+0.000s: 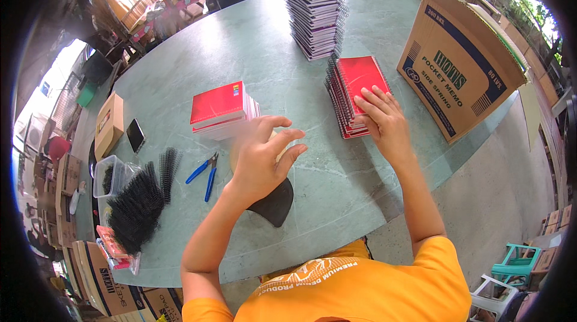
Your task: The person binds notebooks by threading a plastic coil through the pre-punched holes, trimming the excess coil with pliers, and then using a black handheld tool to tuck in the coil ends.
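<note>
Flat and open, the right hand (384,120) lies with its fingers spread on the top cover of a short stack of red notebooks (354,90), gripping nothing. That stack sits right of centre on the green table (264,39); its fingertips reach the middle of the cover while the palm hangs over the near edge. Each notebook has a glossy red cover and a black wire spiral along the left side, and the stack leans slightly, fanning out toward the person.

Left hand (261,156) hovers above the table with fingers curled and parted, holding nothing; its outline is blurred. Just beyond it lies a smaller pile of red-covered pads (221,108) without spirals, close to the fingertips but not touched. A dark rounded pad (275,205) shows beneath the wrist.

Bare table surface lies between the two hands and runs to the curved near edge. Behind the red stack rises a tall stack of purple notebooks (314,9), almost touching it. A large cardboard box (457,75) stands to the right, near the table's edge. On the left lie blue-handled pliers (204,174), a heap of black wire coils (137,208) and a clear tub (108,174).
</note>
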Motion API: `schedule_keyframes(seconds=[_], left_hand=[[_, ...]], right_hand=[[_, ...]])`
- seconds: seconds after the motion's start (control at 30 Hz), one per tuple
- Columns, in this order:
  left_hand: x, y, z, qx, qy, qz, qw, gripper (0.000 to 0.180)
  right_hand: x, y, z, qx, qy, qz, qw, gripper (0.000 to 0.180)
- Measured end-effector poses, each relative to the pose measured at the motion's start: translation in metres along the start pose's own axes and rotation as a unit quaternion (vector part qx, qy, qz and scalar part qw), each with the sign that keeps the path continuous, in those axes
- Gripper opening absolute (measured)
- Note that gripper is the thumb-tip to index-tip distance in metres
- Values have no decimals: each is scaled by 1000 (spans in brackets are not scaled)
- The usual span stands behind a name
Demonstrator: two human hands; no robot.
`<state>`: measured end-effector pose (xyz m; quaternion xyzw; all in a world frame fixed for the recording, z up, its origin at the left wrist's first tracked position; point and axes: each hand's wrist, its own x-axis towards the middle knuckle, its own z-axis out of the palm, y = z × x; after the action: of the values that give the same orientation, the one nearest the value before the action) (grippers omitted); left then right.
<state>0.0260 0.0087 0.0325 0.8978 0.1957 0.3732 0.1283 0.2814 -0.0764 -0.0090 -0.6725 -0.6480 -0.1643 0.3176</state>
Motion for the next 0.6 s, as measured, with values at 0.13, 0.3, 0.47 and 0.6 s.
schedule_keyframes(seconds=[0.13, 0.3, 0.47, 0.6], left_hand=[[0, 0, 10, -21, -25, -15, 999, 18], [-3, -25, -2, 41, -56, 16, 997, 15], [-16, -113, -60, 231, -41, -143, 961, 19], [-39, -150, -72, 298, -57, -110, 946, 23]], right_hand=[[1, -2, 4, 24, 19, -4, 1000, 31], [6, -2, 0, 22, 6, 2, 1000, 33], [11, -28, -23, 50, 92, -35, 994, 30], [22, -56, -22, 166, 95, -81, 978, 27]])
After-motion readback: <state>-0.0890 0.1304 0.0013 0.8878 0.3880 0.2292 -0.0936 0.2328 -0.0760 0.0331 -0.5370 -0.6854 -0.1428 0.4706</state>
